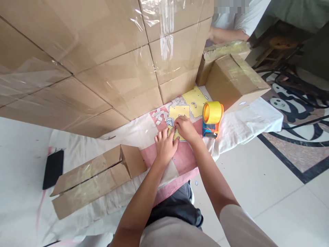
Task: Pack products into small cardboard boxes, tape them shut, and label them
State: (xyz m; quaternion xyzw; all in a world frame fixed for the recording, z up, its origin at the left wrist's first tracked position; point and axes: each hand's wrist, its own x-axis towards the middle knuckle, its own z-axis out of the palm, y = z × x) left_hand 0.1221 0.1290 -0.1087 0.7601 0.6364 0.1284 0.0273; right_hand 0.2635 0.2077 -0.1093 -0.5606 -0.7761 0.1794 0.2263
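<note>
My left hand [164, 146] lies with its fingers spread at the lower edge of a yellow wavy-edged cutout [177, 136]. Over the same cutout, my right hand [186, 129] is bent with its fingertips together; what they hold, if anything, is hidden. Small pale-blue outlined shapes [170, 121] sit by the fingertips. Just beyond lies a second yellow cutout [179, 110], and a larger yellow cutout [197, 103] is behind it to the right. Small white pieces [159, 115] are scattered in a heap to the left of these.
A wall of taped cardboard boxes [120, 72] rises behind the work surface. To the right stand a tape dispenser with a yellow roll [212, 113] and a carton [233, 79]. A long carton [99, 176] and a black phone-like slab [53, 169] lie left. Another person's arm [226, 35] shows behind.
</note>
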